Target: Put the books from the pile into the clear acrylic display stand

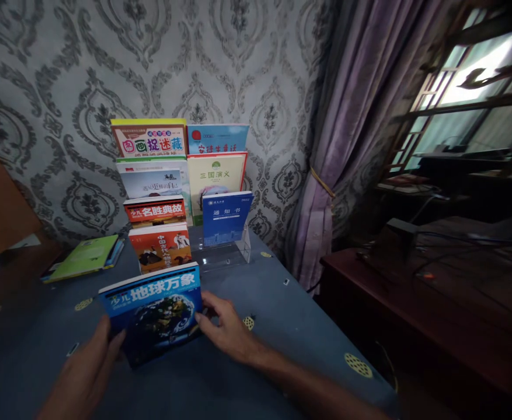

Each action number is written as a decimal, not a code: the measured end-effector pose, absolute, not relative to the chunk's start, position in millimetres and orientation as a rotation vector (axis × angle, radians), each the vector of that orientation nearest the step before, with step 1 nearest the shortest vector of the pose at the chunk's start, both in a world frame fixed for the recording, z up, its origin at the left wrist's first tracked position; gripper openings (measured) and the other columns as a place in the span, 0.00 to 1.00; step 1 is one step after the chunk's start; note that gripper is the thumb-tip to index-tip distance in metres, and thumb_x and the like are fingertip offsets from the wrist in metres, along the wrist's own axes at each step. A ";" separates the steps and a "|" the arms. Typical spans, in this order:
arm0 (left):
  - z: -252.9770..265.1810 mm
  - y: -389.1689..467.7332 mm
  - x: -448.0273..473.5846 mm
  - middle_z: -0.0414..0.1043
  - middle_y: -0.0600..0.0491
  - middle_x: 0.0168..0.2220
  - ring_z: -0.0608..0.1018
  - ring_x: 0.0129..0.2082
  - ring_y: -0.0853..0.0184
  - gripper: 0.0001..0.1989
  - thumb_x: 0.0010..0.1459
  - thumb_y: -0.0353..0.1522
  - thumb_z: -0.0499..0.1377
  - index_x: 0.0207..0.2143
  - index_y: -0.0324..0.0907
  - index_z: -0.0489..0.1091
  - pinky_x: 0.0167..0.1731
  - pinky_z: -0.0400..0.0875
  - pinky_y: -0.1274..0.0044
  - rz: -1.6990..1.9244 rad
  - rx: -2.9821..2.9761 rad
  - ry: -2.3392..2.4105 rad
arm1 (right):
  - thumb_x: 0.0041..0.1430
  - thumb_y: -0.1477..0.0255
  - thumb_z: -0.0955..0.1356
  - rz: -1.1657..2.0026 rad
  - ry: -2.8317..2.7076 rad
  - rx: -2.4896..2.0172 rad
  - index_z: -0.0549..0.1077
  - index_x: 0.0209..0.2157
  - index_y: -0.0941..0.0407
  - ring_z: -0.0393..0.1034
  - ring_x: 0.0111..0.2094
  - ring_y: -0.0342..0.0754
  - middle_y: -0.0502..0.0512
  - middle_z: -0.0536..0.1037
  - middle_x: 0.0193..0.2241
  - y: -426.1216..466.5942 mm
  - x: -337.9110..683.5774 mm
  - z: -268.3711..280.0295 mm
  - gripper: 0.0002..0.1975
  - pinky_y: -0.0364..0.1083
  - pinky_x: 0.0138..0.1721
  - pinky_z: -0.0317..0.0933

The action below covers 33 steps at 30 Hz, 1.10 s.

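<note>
Between my two hands a blue book (159,321) with a picture of the earth on its cover is held up over the table, tilted a little, its cover facing me. My left hand (84,361) grips its left edge, thumb on the front. At its right edge my right hand (225,326) pinches the book between thumb and fingers. Just behind it stands a clear tiered stand (243,248) full of books. An orange-red book (162,245) fills its front left tier, and a dark blue booklet (227,219) leans at the front right.
A small pile of books with a green one (84,256) on top lies at the left of the blue patterned tablecloth (282,332). Patterned wallpaper backs the table. A purple curtain (326,146) hangs at the right, beside a dark red cabinet (391,303) with cables.
</note>
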<state>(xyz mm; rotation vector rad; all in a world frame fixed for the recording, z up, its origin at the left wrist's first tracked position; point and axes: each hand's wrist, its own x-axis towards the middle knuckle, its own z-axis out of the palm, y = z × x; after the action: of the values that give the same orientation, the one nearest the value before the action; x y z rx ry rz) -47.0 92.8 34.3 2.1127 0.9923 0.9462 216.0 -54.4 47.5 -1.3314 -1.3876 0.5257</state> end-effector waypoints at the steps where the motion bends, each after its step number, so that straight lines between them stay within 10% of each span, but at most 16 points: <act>1: 35.8 92.1 -40.2 0.78 0.52 0.26 0.81 0.26 0.54 0.25 0.47 0.54 0.65 0.42 0.50 0.76 0.30 0.77 0.70 0.894 2.131 0.963 | 0.62 0.72 0.65 0.481 -1.389 -1.346 0.71 0.36 0.54 0.66 0.30 0.44 0.48 0.71 0.28 -55.9 218.5 46.9 0.04 0.42 0.32 0.59; 33: 155.7 68.5 179.9 0.71 0.45 0.40 0.77 0.42 0.57 0.08 0.65 0.27 0.48 0.45 0.41 0.62 0.44 0.75 0.64 1.377 2.574 0.646 | 0.68 0.60 0.63 -0.368 -1.137 -1.101 0.71 0.37 0.54 0.68 0.35 0.48 0.51 0.74 0.31 -6.1 368.2 126.4 0.12 0.48 0.40 0.65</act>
<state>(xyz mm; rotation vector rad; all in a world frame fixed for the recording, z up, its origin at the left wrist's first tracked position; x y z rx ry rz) 179.9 68.5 155.7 2.5740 0.6465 1.3769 368.2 -6.1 126.4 -1.1010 -1.1369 -0.3684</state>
